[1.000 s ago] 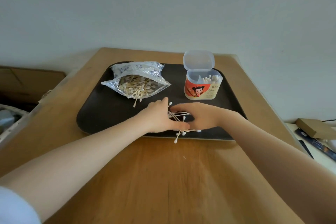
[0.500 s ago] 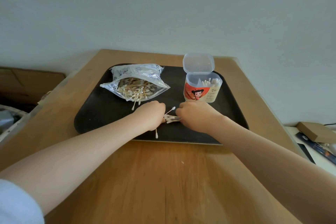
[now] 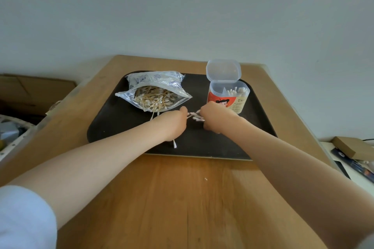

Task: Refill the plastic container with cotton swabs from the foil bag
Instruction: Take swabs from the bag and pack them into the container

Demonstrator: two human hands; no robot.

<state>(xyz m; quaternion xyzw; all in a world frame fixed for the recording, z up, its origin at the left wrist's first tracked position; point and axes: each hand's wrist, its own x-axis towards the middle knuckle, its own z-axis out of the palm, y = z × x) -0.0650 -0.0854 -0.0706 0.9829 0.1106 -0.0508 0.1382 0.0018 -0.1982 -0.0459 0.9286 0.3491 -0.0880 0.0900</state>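
Both hands, left (image 3: 174,122) and right (image 3: 212,117), curl around a small bundle of swabs (image 3: 194,116) over the tray (image 3: 232,143), between the open foil bag (image 3: 155,95) of swabs and the open-lidded container (image 3: 227,95), one swab (image 3: 174,144) lying below the left hand.

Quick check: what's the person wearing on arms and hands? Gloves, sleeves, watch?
Both hands, left hand and right hand, are bare: no gloves, rings or watch visible. Forearms bare. A white short sleeve shows on the left upper arm; the right sleeve is barely in view.
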